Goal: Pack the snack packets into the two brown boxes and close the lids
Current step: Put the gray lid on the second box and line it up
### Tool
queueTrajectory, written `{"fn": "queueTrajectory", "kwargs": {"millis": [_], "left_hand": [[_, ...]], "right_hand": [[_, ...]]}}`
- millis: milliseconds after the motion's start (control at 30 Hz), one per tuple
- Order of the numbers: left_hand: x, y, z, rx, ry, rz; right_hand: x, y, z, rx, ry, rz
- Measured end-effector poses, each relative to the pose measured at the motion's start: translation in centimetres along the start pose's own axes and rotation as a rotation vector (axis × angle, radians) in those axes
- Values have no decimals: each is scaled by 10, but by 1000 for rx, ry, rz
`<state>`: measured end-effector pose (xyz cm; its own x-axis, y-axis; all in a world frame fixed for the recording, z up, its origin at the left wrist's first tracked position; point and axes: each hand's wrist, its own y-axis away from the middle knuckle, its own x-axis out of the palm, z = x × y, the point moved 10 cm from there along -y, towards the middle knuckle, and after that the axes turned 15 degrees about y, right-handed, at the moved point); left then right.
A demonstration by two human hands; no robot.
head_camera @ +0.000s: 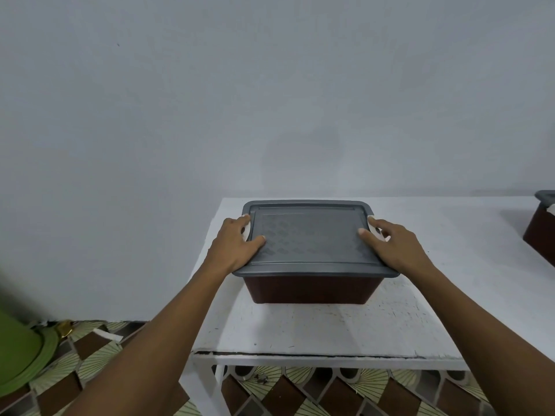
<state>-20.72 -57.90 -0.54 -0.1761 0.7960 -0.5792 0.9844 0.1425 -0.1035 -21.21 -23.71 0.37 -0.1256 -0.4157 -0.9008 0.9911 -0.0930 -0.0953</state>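
A brown box (pixel 309 291) stands on the white table (pixel 324 328), covered by a grey lid (pixel 309 235) with a patterned top. My left hand (pixel 234 244) lies on the lid's left edge, thumb on top and fingers over a white side clip. My right hand (pixel 393 244) lies on the lid's right edge the same way, over the other white clip. A second brown box (pixel 540 232) with a grey lid sits at the table's far right, cut off by the frame. No snack packets are visible.
A plain white wall rises behind the table. A green plastic object (pixel 21 352) stands on the patterned tile floor (pixel 90 355) at the lower left. The table's front edge (pixel 315 355) is chipped and cracked.
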Motion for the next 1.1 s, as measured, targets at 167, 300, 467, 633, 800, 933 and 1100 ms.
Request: {"fn": "queueTrajectory", "kwargs": {"millis": [167, 300, 467, 633, 800, 933, 1100], "left_hand": [[3, -2, -2, 20, -53, 11], [14, 12, -10, 52, -73, 89], [5, 26, -11, 55, 189, -32], [-7, 19, -16, 54, 335, -171], [3, -13, -22, 36, 371, -176], [21, -45, -32, 46, 326, -165], [44, -90, -45, 61, 280, -156]], "right_hand": [[2, -6, -4, -8, 150, 21], [4, -2, -1, -39, 99, -3], [-1, 16, 4, -34, -176, -148], [-11, 14, -2, 0, -382, -280], [-6, -18, -10, 22, -390, -275], [-8, -53, -20, 17, -352, -283], [-8, -107, -34, 31, -344, -255]]}}
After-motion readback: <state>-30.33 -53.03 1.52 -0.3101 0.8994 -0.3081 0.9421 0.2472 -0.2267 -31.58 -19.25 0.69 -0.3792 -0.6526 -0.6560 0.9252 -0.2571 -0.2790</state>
